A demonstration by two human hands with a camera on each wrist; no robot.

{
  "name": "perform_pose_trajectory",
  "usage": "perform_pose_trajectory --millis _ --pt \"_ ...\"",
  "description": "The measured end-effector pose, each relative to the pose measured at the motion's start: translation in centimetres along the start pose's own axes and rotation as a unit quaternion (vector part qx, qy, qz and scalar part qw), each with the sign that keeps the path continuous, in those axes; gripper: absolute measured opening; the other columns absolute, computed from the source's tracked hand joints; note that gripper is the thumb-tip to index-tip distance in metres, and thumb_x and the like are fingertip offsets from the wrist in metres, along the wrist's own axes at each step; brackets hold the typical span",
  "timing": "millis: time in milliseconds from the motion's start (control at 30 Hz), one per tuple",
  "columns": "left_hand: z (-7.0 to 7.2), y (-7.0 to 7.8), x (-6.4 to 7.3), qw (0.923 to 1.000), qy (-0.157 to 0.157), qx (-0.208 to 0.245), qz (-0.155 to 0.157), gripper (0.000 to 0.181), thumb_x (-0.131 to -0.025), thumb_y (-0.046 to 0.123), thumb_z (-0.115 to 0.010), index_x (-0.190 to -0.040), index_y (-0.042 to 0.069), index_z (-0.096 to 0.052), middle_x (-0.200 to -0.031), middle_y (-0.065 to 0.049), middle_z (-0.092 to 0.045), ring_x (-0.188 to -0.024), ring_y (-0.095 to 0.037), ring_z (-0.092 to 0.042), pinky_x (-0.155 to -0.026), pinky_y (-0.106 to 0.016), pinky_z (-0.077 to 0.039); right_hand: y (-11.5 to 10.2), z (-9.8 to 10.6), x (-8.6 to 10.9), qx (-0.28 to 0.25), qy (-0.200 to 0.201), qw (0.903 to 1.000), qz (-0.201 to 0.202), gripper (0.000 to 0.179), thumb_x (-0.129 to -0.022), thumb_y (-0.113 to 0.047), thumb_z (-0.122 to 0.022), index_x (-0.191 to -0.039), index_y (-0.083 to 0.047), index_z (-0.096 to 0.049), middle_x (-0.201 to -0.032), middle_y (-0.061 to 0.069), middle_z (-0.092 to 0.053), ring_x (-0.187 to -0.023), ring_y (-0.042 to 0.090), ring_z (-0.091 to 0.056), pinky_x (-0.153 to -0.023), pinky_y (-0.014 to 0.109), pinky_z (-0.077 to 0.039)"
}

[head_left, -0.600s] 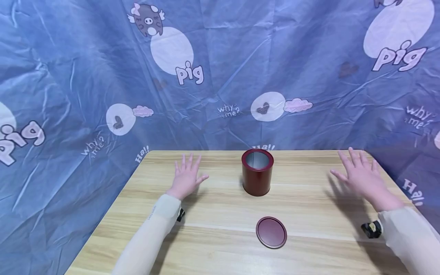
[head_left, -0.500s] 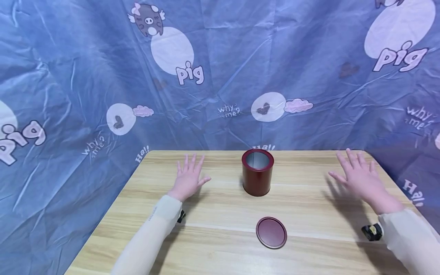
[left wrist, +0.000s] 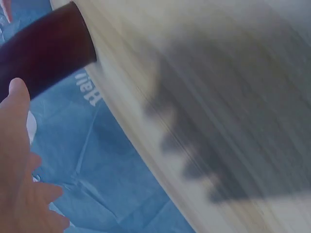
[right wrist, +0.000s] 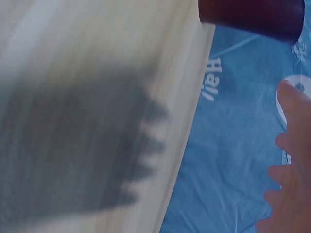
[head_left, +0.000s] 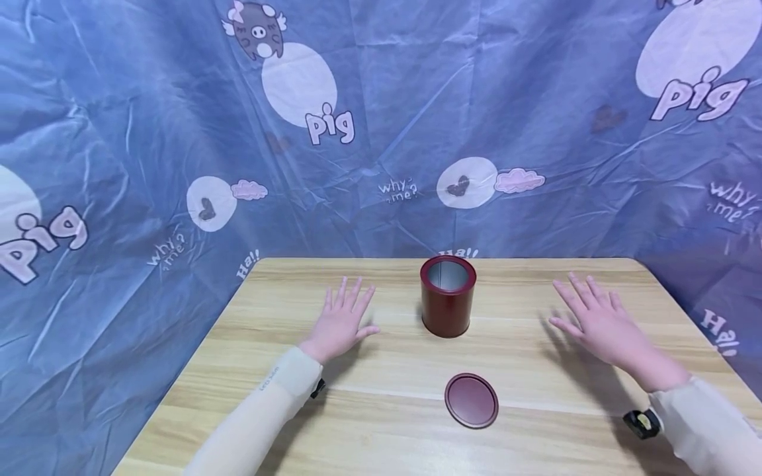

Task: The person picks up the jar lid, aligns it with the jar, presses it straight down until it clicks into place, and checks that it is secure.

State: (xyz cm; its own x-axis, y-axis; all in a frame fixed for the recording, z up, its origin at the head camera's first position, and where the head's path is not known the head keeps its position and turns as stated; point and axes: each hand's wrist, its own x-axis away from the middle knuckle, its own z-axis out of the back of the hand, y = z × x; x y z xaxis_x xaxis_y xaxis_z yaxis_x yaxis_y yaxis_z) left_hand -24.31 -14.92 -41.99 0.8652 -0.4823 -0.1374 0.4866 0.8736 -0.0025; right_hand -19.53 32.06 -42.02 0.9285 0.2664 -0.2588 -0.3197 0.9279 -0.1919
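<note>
A dark red tin can [head_left: 446, 312] stands upright on the wooden table, its top uncovered and its grey inside showing. In front of it lies a round dark red lid [head_left: 471, 400], flat on the wood. My left hand [head_left: 338, 325] hovers over the table to the left of the can, fingers spread and nothing held. To the right, my right hand [head_left: 607, 334] is also raised with spread fingers and holds nothing. Both wrist views show the can [left wrist: 48, 46] beyond the thumb, and each hand's shadow falls on the tabletop.
The light wooden table [head_left: 381, 436] ends at a back edge just behind the can. A blue cloth [head_left: 393, 99] printed with pigs, hearts and lettering hangs behind the table and along its sides. A small black device [head_left: 641, 423] sits at the right wrist, below the sleeve.
Both hands have moved inward toward the can and slightly nearer the front of the table. The can and lid stay where they were; the head view has shifted slightly.
</note>
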Motion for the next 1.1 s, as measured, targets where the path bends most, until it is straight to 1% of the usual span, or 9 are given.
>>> perform_pose_trajectory --millis 167,433,700,733,833,933,1000,1033,1100 --pt "-0.1 1.0 0.5 0.9995 -0.012 -0.014 -0.024 0.082 -0.092 0.056 -0.052 -0.155 0.015 -0.021 -0.161 -0.016 -0.017 -0.147 -0.043 -0.011 -0.115 -0.064 -0.012 -1.4 -0.6 0.6 -0.011 -0.006 0.9994 0.032 0.073 -0.097 -0.038 -0.055 -0.154 -0.008 -0.021 -0.154 0.031 -0.019 -0.142 0.054 -0.01 -0.111 0.071 -0.001" --pt "0.3 2.7 1.0 0.997 -0.033 -0.014 -0.069 0.079 -0.092 0.057 -0.051 -0.154 0.015 -0.025 -0.159 -0.015 -0.024 -0.146 -0.044 -0.018 -0.115 -0.064 -0.019 -4.4 -1.8 1.5 -0.016 -0.026 0.9963 0.08 0.07 -0.095 -0.04 -0.058 -0.151 -0.007 -0.031 -0.155 0.027 -0.025 -0.144 0.047 -0.016 -0.114 0.067 -0.008" --pt "-0.4 4.3 1.5 0.9921 -0.047 -0.04 -0.109 0.078 -0.093 0.062 -0.045 -0.155 0.019 -0.025 -0.159 -0.011 -0.026 -0.145 -0.04 -0.023 -0.115 -0.06 -0.025 -7.0 -2.9 2.3 0.01 -0.004 0.9902 0.139 0.067 -0.09 -0.044 -0.062 -0.145 -0.013 -0.043 -0.15 0.021 -0.038 -0.138 0.043 -0.034 -0.104 0.067 -0.034" --pt "-0.5 4.5 1.5 0.9911 -0.049 -0.045 -0.115 0.078 -0.093 0.062 -0.045 -0.154 0.019 -0.025 -0.159 -0.01 -0.026 -0.145 -0.039 -0.024 -0.115 -0.059 -0.025 -7.2 -3.1 2.3 0.014 0.0 0.9888 0.149 0.066 -0.09 -0.045 -0.062 -0.145 -0.013 -0.043 -0.149 0.021 -0.039 -0.138 0.042 -0.035 -0.106 0.065 -0.032" --pt "-1.0 5.2 1.7 0.9878 -0.057 -0.058 -0.133 0.078 -0.093 0.064 -0.042 -0.154 0.019 -0.026 -0.16 -0.009 -0.026 -0.146 -0.037 -0.025 -0.116 -0.056 -0.026 -7.9 -3.7 2.5 0.033 0.011 0.9836 0.177 0.066 -0.09 -0.047 -0.061 -0.144 -0.014 -0.044 -0.149 0.019 -0.041 -0.139 0.038 -0.036 -0.122 0.047 -0.008" --pt "-1.3 6.0 2.0 0.984 -0.063 -0.072 -0.15 0.077 -0.092 0.066 -0.039 -0.154 0.02 -0.028 -0.159 -0.007 -0.027 -0.146 -0.035 -0.024 -0.116 -0.054 -0.027 -8.5 -4.2 2.7 0.05 0.02 0.9779 0.202 0.067 -0.088 -0.049 -0.062 -0.142 -0.012 -0.047 -0.147 0.019 -0.044 -0.137 0.036 -0.039 -0.116 0.024 0.012" --pt "-1.5 6.7 2.1 0.9816 -0.064 -0.079 -0.162 0.077 -0.092 0.067 -0.039 -0.153 0.021 -0.029 -0.159 -0.006 -0.03 -0.146 -0.033 -0.025 -0.115 -0.054 -0.029 -8.9 -4.5 2.8 0.056 0.02 0.9758 0.21 0.068 -0.087 -0.05 -0.063 -0.141 -0.012 -0.048 -0.147 0.018 -0.045 -0.136 0.035 -0.041 -0.119 0.028 0.007" --pt "-1.5 7.0 2.1 0.9802 -0.064 -0.083 -0.168 0.078 -0.091 0.068 -0.039 -0.153 0.021 -0.03 -0.158 -0.006 -0.031 -0.146 -0.033 -0.025 -0.115 -0.054 -0.03 -9.1 -4.6 2.8 0.058 0.02 0.9745 0.216 0.069 -0.086 -0.051 -0.063 -0.142 -0.012 -0.048 -0.146 0.018 -0.045 -0.135 0.035 -0.042 -0.122 0.036 -0.001" --pt "-1.7 7.7 2.2 0.9774 -0.065 -0.088 -0.181 0.078 -0.091 0.069 -0.037 -0.153 0.022 -0.029 -0.157 -0.005 -0.033 -0.146 -0.032 -0.027 -0.114 -0.053 -0.032 -9.5 -4.8 2.9 0.057 0.019 0.973 0.223 0.07 -0.085 -0.051 -0.064 -0.141 -0.012 -0.049 -0.146 0.017 -0.046 -0.133 0.036 -0.044 -0.119 0.049 -0.021"
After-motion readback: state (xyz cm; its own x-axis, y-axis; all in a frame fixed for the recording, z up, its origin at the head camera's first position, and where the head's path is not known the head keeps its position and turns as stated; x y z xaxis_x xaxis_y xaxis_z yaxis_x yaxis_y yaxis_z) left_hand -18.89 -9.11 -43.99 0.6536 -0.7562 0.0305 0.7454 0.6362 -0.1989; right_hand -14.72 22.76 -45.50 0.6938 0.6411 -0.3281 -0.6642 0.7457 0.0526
